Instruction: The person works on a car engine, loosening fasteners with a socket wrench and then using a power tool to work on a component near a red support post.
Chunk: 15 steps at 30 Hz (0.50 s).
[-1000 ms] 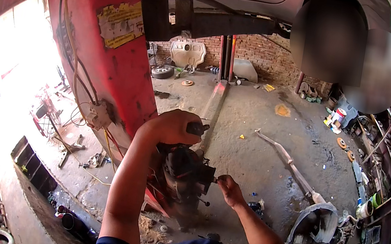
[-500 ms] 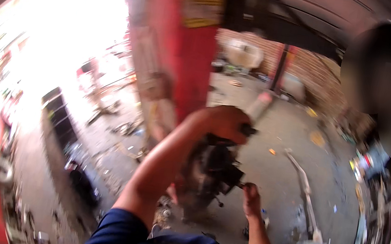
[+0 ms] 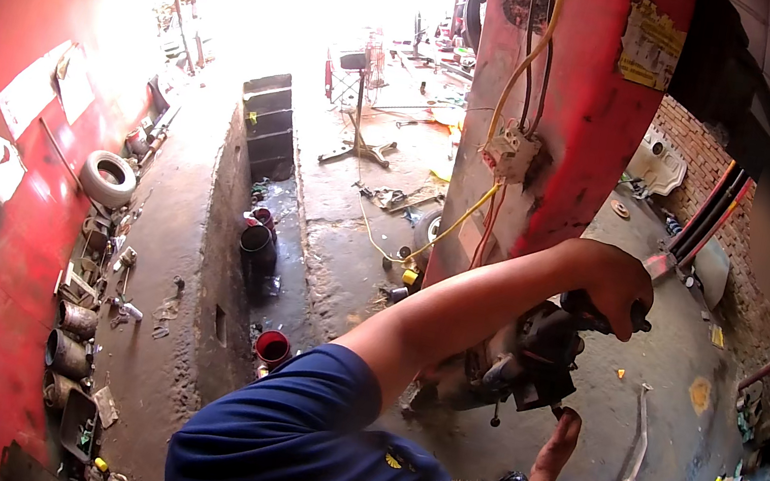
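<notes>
Left hand (image 3: 610, 282) grips the dark handle at 12 o'clock of the heavy, rigid, greasy black metal engine assembly (image 3: 527, 356); right hand (image 3: 560, 444) fingers open, touching underneath at 6 o'clock.

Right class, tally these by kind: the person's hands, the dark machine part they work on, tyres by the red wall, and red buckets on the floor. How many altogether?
hands: 2, the left hand closed on a dark handle, the right hand open under the part
machine part: 1
tyre: 1
red bucket: 1
Total: 5
</notes>
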Each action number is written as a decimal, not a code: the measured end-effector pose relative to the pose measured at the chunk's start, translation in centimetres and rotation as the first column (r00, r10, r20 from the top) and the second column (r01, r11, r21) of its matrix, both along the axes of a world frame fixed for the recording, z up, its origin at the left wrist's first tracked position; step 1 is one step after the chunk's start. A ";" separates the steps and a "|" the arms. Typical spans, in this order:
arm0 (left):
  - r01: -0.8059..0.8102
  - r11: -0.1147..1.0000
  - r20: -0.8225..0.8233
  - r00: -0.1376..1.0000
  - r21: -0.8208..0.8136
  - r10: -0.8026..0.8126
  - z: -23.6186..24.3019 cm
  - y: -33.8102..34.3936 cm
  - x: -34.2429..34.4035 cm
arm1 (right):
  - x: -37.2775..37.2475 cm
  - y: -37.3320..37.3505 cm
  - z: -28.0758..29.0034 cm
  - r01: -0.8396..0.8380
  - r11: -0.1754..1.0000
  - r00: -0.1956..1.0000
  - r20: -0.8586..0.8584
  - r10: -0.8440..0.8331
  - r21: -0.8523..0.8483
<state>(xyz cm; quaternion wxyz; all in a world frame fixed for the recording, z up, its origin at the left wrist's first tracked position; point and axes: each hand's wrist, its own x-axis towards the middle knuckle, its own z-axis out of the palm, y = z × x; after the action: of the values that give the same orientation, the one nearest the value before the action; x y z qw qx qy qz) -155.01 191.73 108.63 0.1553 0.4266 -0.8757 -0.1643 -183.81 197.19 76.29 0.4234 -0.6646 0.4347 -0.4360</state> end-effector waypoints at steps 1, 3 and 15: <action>-0.008 1.000 -0.004 1.000 0.010 0.008 0.1 0.1 -0.1 | 0.1 0.0 0.1 0.005 1.000 1.000 0.007 -0.005 0.012; -0.009 1.000 -0.003 1.000 -0.001 0.009 0.3 0.1 -0.2 | -0.1 -0.2 -0.1 0.006 1.000 1.000 0.012 -0.006 0.008; -0.024 1.000 0.031 0.999 0.005 0.024 0.1 -0.3 -0.2 | 0.0 -0.2 0.1 0.000 1.000 1.000 0.022 0.000 0.012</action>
<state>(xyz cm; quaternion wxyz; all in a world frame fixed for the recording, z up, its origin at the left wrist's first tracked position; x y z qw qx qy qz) -155.23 191.47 108.76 0.1424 0.4398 -0.8724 -0.1585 -183.78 196.96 76.41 0.4321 -0.6574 0.4326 -0.4405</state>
